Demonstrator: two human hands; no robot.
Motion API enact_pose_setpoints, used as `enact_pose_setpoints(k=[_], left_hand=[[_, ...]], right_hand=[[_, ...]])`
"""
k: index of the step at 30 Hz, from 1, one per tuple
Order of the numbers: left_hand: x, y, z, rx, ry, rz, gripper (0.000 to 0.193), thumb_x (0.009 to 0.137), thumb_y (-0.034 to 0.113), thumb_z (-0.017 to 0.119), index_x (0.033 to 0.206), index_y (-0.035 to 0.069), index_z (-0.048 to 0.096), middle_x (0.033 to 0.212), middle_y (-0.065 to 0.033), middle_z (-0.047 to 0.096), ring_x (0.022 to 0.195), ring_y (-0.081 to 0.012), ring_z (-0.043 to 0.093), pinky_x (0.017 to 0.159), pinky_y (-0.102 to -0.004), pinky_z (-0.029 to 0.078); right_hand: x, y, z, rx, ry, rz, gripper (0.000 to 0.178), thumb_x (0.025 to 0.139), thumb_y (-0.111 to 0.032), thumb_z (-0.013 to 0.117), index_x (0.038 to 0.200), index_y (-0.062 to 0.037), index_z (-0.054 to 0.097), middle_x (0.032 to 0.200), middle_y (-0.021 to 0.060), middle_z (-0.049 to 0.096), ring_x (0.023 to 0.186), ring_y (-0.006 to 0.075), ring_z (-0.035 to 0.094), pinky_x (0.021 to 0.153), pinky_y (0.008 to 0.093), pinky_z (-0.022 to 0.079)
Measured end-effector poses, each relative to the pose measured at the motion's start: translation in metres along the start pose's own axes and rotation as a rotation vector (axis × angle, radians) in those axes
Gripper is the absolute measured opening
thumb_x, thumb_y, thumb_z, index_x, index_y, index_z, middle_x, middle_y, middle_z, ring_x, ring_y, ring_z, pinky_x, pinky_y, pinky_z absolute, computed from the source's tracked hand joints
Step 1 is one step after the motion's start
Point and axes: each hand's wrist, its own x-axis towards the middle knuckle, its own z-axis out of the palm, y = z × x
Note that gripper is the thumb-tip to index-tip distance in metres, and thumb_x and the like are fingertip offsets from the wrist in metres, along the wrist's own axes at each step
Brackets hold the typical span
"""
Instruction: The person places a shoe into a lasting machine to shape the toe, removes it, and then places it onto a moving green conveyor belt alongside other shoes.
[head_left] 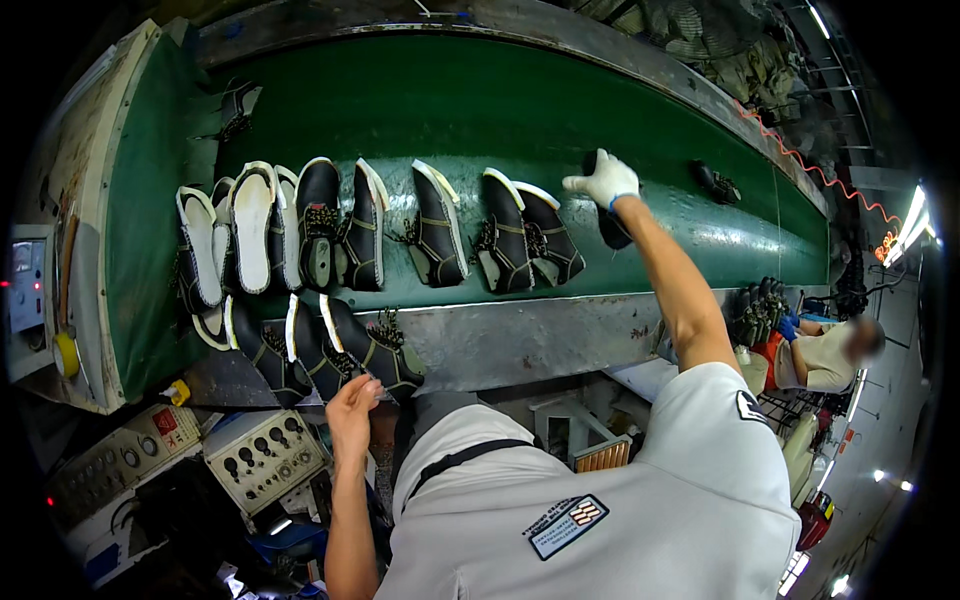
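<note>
My right hand (606, 180), in a white glove with a blue cuff, reaches far out over the green belt. It grips a dark shoe (613, 232) across the middle, its thumb sticking out to the left. The glove covers much of that shoe. My left hand (353, 402) is bare and low in front of me, fingers curled in and thumb against them, with nothing visible in them. Just beyond its fingertips lies a black lace-up shoe (372, 350) with a white edge. More black shoes stand in a row on the belt, the closest to my right hand being a tilted shoe (553, 240).
The green belt (450, 95) has a metal ledge (540, 335) on my side. A lone shoe (716, 182) lies farther right. Control boxes with knobs (268, 455) stand below left. A co-worker (825, 355) with blue gloves sits at the right beside several shoes.
</note>
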Motion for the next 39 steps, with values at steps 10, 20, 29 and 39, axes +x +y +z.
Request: enact_pose_setpoints(k=[10,20,29,39], left_hand=[[-0.018,-0.046,-0.046,-0.191,0.133,-0.117,0.031,0.100,0.016,0.065,0.121,-0.007,0.066,0.105,-0.0174,0.074,0.091,-0.0218,0.073,0.078,-0.0287,0.057],[-0.067,0.051,-0.078,-0.462,0.128,0.351,0.046,0.099,0.016,0.068,0.138,-0.004,0.054,0.127,-0.0164,0.067,0.110,-0.0200,0.068,0.096,-0.0310,0.053],[-0.239,-0.098,-0.283,-0.897,0.792,0.349,0.027,0.094,0.023,0.074,0.095,-0.004,0.068,0.081,-0.0090,0.071,0.066,-0.0179,0.069,0.064,-0.0317,0.059],[-0.358,-0.223,-0.362,-1.226,1.393,0.443,0.035,0.088,-0.001,0.071,0.122,-0.005,0.064,0.106,-0.0155,0.072,0.082,-0.0231,0.074,0.069,-0.0315,0.064]], right_hand=[[-0.026,0.003,0.154,0.964,-0.391,0.289,0.053,0.076,-0.024,0.087,0.117,0.0057,0.069,0.104,0.0166,0.075,0.091,0.0247,0.072,0.084,0.0386,0.056],[-0.183,-0.235,0.039,1.729,-1.222,-0.046,0.047,0.084,-0.029,0.075,0.115,0.0041,0.066,0.106,0.0188,0.073,0.091,0.0311,0.074,0.082,0.0445,0.063],[-0.509,-0.518,0.033,1.175,-1.941,-0.089,0.039,0.101,-0.027,0.061,0.126,0.0018,0.063,0.118,0.0135,0.071,0.101,0.0254,0.070,0.096,0.0372,0.056],[-0.723,-0.615,0.050,0.944,-1.935,-0.799,0.051,0.095,-0.021,0.070,0.140,0.0010,0.055,0.120,0.0066,0.067,0.104,0.0142,0.063,0.093,0.0299,0.051]])
